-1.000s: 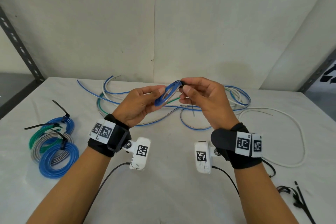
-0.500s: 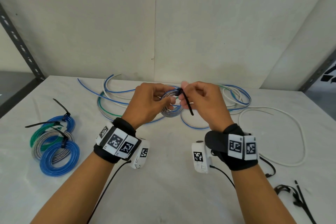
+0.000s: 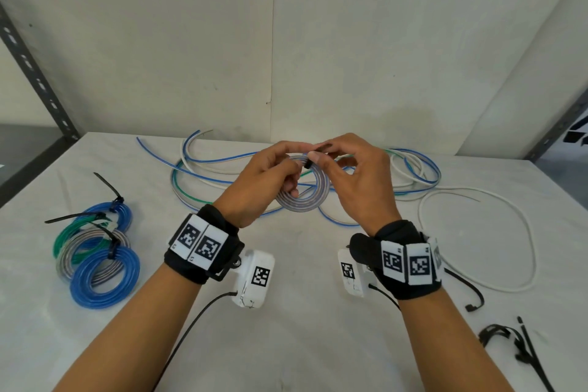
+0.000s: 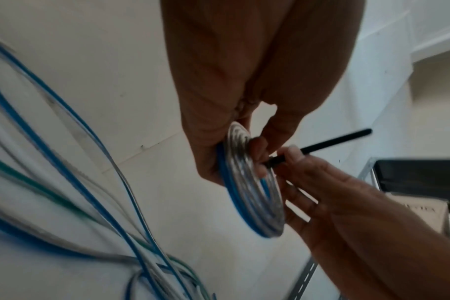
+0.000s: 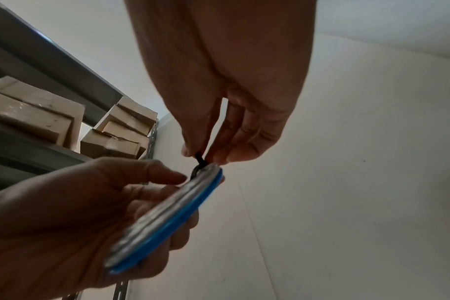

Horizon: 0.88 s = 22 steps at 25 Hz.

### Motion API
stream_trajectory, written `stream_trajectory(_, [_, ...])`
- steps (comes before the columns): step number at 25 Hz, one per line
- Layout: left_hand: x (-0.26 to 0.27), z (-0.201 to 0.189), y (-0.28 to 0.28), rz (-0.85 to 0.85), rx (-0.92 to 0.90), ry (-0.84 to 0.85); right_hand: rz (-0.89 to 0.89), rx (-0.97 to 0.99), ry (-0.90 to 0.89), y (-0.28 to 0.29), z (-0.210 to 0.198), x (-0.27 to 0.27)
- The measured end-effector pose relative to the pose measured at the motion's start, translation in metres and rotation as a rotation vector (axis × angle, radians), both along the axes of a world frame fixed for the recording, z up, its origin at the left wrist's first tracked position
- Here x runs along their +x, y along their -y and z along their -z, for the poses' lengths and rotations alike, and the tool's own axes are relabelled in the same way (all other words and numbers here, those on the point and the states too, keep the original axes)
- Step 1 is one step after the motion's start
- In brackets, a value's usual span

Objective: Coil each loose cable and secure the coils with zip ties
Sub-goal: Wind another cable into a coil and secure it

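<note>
**Zip tie tightening on held coil**

The left hand (image 3: 264, 183) grips the flat coil of blue and grey cable (image 3: 302, 197) by its left rim, above the white table (image 3: 302, 344). The coil hangs between both hands. The right hand (image 3: 356, 181) pinches the black zip tie (image 4: 331, 141) at the coil's top edge; the tail runs up and away from the coil. Tightening likely requires a pull along that axis by the right hand, which is nearer the tail.

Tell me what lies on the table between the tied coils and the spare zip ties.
In the head view, only the person's forearms and wrist cameras cross above the bare white table between the tied coils and the spare zip ties.
</note>
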<state>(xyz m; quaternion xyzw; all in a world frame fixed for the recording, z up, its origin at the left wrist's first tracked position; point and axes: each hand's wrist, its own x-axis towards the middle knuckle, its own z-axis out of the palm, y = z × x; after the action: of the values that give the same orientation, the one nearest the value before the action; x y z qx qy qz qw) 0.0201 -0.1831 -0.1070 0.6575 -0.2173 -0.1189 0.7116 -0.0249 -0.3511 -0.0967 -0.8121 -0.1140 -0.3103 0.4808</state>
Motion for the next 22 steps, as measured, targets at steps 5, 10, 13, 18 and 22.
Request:
stream_trajectory(5, [-0.009, 0.002, 0.009, -0.073, -0.008, 0.106, 0.052, 0.095, -0.021, 0.002, -0.002, 0.0])
stream_trajectory(10, [-0.013, -0.001, 0.011, -0.051, -0.012, 0.148, 0.067, 0.26, -0.049, 0.001, -0.003, 0.001])
stream_trajectory(13, [-0.016, 0.001, 0.013, -0.049, 0.008, 0.146, 0.062, 0.323, -0.068, 0.002, 0.0, 0.003])
stream_trajectory(18, [-0.019, 0.006, 0.02, -0.061, 0.016, 0.103, 0.051, 0.511, -0.176, 0.004, 0.005, 0.007])
stream_trajectory(22, [-0.019, 0.013, 0.023, -0.066, -0.009, 0.125, -0.02, 0.671, -0.272, 0.005, 0.006, 0.008])
